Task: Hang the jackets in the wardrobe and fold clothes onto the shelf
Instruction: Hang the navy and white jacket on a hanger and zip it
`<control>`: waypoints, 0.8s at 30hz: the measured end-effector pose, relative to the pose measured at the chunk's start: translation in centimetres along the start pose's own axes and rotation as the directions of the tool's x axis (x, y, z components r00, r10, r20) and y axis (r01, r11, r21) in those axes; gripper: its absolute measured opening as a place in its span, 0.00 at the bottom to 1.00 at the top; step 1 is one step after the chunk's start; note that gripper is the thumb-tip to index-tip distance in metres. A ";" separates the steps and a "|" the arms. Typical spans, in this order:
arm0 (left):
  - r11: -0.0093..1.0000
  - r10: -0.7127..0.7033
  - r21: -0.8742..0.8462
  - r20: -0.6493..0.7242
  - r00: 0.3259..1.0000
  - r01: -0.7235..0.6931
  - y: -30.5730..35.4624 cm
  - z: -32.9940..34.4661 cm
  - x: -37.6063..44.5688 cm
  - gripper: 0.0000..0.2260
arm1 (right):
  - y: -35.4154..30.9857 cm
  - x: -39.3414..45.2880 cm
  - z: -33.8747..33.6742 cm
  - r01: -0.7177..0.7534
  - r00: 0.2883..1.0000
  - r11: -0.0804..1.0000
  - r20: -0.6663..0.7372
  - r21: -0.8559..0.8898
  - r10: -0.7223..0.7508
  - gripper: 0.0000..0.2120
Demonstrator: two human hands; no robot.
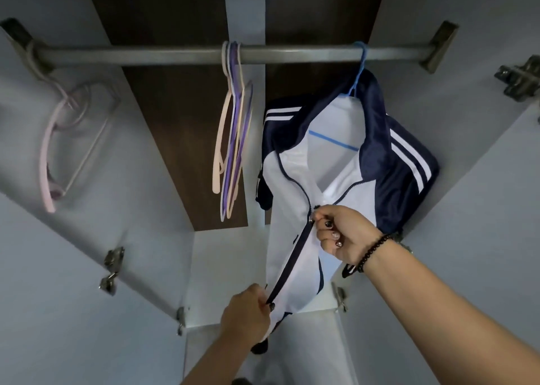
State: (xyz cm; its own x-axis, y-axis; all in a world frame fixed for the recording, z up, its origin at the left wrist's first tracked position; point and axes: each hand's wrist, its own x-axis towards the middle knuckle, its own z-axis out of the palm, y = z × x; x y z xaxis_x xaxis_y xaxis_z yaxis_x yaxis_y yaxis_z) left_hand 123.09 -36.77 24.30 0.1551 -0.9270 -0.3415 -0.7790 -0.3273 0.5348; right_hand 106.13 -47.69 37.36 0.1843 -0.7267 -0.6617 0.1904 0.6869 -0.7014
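Under the rail point(187, 54), the hanging jacket point(344, 162) is being zipped: right hand point(347, 238) pinches the slider, left hand point(245, 317) grips the hem taut; next, pull upward.

Jacket point(336, 162) navy/white w/ white stripes; hanger point(358, 72) blue; rail point(175, 54) grey.

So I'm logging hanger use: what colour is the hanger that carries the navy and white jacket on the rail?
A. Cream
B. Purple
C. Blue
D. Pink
C: the jacket hangs from a blue hanger hooked over the rail; the pink, purple and cream ones hang bare.
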 end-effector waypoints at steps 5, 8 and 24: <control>0.961 0.219 -0.150 -0.108 0.970 -0.234 3.7 -3.3 4.2 0.10 | -1.3 1.4 1.2 0.053 0.998 0.996 0.019 -0.071 -0.052 0.12; 0.868 0.366 -0.260 -0.240 0.899 -0.423 7.6 -5.5 6.6 0.07 | -1.4 1.8 1.9 0.048 0.999 0.995 0.026 -0.087 -0.046 0.13; 0.944 0.328 0.063 -0.077 0.942 -0.324 7.8 -6.7 16.2 0.19 | -4.8 5.4 4.0 0.193 0.960 0.967 -0.236 0.169 -0.150 0.12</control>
State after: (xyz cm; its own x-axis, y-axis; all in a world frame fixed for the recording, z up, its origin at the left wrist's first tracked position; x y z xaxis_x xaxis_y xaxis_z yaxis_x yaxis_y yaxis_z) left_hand 123.56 -55.56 28.13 -0.0629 -0.9942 -0.0870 -0.8241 0.0026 0.5664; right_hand 110.07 -54.90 38.19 -0.0798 -0.8018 -0.5923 0.3823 0.5241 -0.7610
